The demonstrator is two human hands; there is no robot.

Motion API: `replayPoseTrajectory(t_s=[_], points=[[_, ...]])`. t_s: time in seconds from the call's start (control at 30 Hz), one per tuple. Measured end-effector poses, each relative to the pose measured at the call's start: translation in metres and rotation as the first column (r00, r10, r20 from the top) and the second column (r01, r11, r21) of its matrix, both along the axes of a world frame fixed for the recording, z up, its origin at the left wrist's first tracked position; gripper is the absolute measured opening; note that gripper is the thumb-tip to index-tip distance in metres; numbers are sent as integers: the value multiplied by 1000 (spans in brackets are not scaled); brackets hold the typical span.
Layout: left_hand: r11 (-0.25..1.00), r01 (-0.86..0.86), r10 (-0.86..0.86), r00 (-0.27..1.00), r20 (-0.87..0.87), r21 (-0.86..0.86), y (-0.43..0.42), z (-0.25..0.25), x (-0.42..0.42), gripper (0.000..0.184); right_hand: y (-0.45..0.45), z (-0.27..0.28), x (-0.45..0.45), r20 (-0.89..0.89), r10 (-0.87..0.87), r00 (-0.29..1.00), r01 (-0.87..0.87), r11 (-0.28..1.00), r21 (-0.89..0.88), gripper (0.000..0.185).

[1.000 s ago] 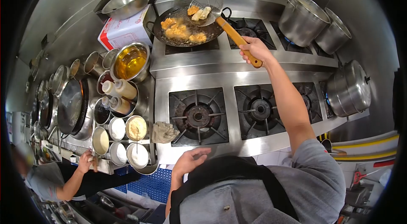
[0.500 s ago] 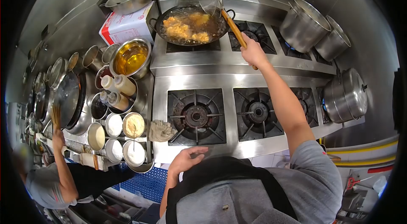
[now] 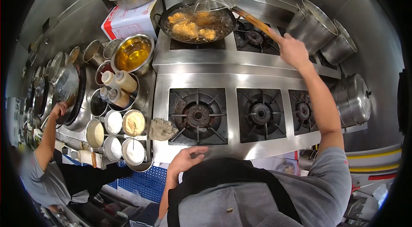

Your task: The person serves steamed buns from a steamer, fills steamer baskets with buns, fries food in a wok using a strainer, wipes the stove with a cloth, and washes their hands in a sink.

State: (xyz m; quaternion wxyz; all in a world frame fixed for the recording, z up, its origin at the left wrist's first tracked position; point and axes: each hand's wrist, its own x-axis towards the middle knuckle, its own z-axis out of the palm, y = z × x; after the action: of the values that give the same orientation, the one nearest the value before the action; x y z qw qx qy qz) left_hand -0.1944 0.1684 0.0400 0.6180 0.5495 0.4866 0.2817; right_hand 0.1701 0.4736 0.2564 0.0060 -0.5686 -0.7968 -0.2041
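My right hand grips the wooden handle of a wire skimmer. The skimmer's mesh bowl is tilted over the back of a black wok. In the wok's bubbling oil float golden battered pieces. The skimmer hides part of the far rim. Low at the stove's front edge, my left hand holds nothing, its fingers stretched out and slightly bent. A crumpled grey cloth lies on the steel just beyond that hand.
Front burners lie between me and the wok. Tall steel pots stand at right. To the left are a bowl of yellow oil, squeeze bottles and powder tubs. A co-worker works at another wok.
My right hand has moved right, and the skimmer has turned from upright to lying flatter over the wok. My left hand stays low. The co-worker's hand has moved up toward their wok.
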Motion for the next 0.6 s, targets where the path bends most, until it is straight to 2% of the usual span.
replayPoseTrajectory(t_s=[0.17, 0.27, 0.33, 0.6], points=[[1000, -2, 3, 999, -42, 12, -1, -5, 6, 36, -2, 33, 20, 185, 0, 983, -8, 999, 44, 80], [1000, -27, 27, 1000, 8, 16, -1, -6, 8, 36, 1, 40, 19, 282, -12, 959, 5, 1000, 25, 81], [1000, -19, 19, 1000, 11, 8, -1, -3, 9, 36, 11, 31, 25, 335, 80, 939, -99, 994, 40, 79], [1000, 18, -18, 1000, -24, 12, 2, -3, 12, 36, 30, 4, 2, 263, 119, 957, -144, 987, 76, 68]])
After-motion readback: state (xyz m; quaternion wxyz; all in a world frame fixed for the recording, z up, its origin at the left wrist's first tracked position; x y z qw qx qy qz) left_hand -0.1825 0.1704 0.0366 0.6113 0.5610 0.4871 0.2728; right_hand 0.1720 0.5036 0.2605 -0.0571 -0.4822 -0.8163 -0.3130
